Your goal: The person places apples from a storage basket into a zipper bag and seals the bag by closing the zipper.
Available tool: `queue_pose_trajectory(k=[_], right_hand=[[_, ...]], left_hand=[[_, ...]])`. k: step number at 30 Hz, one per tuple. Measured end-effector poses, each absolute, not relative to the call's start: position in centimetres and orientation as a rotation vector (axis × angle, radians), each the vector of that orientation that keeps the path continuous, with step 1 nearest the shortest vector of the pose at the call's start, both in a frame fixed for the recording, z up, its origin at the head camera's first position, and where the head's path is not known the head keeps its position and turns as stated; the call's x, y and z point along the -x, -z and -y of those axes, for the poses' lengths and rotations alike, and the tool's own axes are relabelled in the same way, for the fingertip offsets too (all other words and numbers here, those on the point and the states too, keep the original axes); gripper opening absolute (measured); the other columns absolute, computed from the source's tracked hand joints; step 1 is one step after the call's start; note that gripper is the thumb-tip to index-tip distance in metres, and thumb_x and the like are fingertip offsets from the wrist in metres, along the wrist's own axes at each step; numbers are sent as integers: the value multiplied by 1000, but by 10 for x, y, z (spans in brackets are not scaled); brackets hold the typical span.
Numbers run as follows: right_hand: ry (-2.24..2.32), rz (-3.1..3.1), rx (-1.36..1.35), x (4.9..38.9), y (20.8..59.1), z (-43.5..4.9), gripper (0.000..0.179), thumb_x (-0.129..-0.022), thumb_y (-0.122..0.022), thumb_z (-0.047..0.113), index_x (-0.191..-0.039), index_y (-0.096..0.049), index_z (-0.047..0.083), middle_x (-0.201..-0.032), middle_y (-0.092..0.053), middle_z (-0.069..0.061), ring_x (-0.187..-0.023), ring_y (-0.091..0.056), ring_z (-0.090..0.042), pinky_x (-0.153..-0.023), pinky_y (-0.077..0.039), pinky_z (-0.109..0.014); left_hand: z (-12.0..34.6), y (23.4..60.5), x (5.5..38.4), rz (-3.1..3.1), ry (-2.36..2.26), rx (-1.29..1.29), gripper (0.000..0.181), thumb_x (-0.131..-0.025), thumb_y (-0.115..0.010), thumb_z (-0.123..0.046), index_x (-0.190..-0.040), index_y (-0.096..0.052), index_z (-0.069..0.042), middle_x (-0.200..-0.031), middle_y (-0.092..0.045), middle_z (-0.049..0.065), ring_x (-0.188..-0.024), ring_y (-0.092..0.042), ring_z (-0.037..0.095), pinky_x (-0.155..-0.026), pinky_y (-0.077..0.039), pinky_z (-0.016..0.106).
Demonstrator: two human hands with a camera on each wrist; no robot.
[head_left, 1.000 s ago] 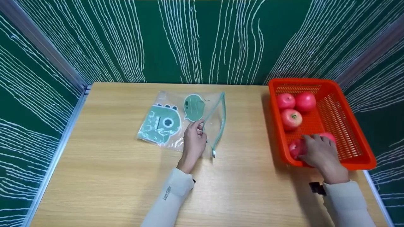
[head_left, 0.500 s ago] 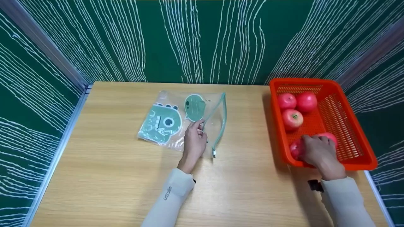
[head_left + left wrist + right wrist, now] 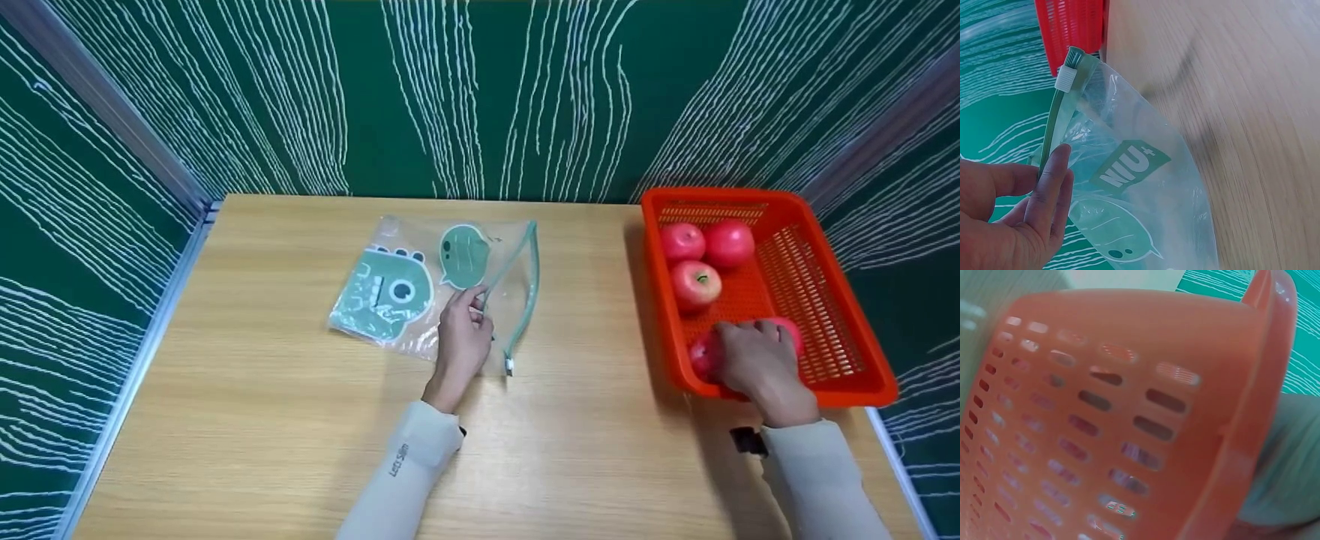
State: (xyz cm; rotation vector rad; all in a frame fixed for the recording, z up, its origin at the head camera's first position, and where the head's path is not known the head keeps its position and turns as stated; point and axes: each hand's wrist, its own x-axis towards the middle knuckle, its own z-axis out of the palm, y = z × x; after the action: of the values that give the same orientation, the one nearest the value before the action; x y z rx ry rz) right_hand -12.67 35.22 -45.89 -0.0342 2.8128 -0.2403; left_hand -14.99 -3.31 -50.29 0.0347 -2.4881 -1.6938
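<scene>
My left hand [image 3: 463, 334] pinches the green zip edge of a clear plastic zip bag [image 3: 420, 337] between thumb and fingers. The bag lies on the table, printed with green cartoon figures, its mouth held apart on the right side. In the left wrist view a white slider [image 3: 1066, 79] sits at the end of the zip strip. Inside the orange basket [image 3: 844, 352], my right hand [image 3: 757, 364] curls over a red apple [image 3: 703, 356] near the front wall. Another red apple [image 3: 789, 334] shows beyond its fingers. The basket wall hides most of this hand in the right wrist view.
Three more apples rest at the basket's back left, among them a paler apple [image 3: 695, 285] with its stem up. The wooden table [image 3: 247, 420] is bordered by green, white-lined walls [image 3: 487, 97] at the back and sides.
Both hands stay nearly in place. The right wrist has shifted very slightly to the left over the basket's front rim; the bag and apples look the same.
</scene>
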Motion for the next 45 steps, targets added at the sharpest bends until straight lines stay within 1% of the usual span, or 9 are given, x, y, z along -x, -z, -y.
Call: queue_pose_trajectory(k=[5,9,15,18,26,33,42,45], right_hand=[[237,-2868,62,125,462,-352,74,-71,-90,9,-133,-57,-11,-122,-58,-42,-124,-31,-65,-109,-19,-79],[222,-2932,79,123,463,-352,74,-71,-91,15,-131,-57,-11,-121,-59,-42,-122,-35,-64,-108,-21,-78],[279,-2965,41,121,460,-349,88,-69,-94,13,-141,-51,-11,-129,-54,-42,-125,-33,-63,-110,-21,-81],[298,-2971,28,119,456,-348,91,-68,-95,11,-144,-49,-11,-131,-52,-42,-126,-32,-63,-110,-22,-82],[347,-3061,78,114,447,-344,94,-68,-95,13,-146,-48,-10,-135,-52,-41,-123,-35,-62,-106,-28,-82],[391,-3113,85,112,437,-339,100,-66,-97,8,-151,-47,-7,-143,-49,-39,-127,-35,-62,-110,-27,-82],[387,-3213,86,110,430,-326,102,-63,-97,3,-150,-47,-7,-142,-50,-40,-128,-36,-61,-110,-29,-81],[410,-3222,89,110,426,-323,102,-64,-97,3,-152,-47,-5,-143,-50,-38,-129,-36,-60,-111,-29,-81]], left_hand=[[33,503,150,2493,1688,-33,43,-90,-63,16,-132,-66,6,-103,-66,16,-82,-66,21,-69,-59,28],[33,503,151,2492,1681,-27,42,-90,-62,16,-131,-66,6,-103,-66,18,-81,-67,21,-70,-59,29],[33,503,152,2513,1677,-30,43,-91,-61,15,-133,-65,6,-106,-66,20,-83,-66,21,-72,-59,29],[33,502,152,2508,1678,-28,43,-91,-62,16,-133,-65,5,-105,-66,20,-83,-66,21,-71,-59,29],[33,503,151,2493,1668,-22,43,-90,-62,16,-131,-66,6,-102,-66,17,-81,-66,21,-69,-59,29],[34,505,152,2514,1673,-37,43,-91,-62,15,-133,-66,4,-102,-65,13,-84,-65,20,-70,-58,27],[33,507,152,2480,1663,-27,43,-88,-61,18,-129,-68,6,-101,-66,15,-81,-66,20,-71,-58,29],[33,506,151,2484,1665,-31,44,-88,-62,17,-130,-68,5,-101,-66,16,-82,-66,21,-71,-58,30]])
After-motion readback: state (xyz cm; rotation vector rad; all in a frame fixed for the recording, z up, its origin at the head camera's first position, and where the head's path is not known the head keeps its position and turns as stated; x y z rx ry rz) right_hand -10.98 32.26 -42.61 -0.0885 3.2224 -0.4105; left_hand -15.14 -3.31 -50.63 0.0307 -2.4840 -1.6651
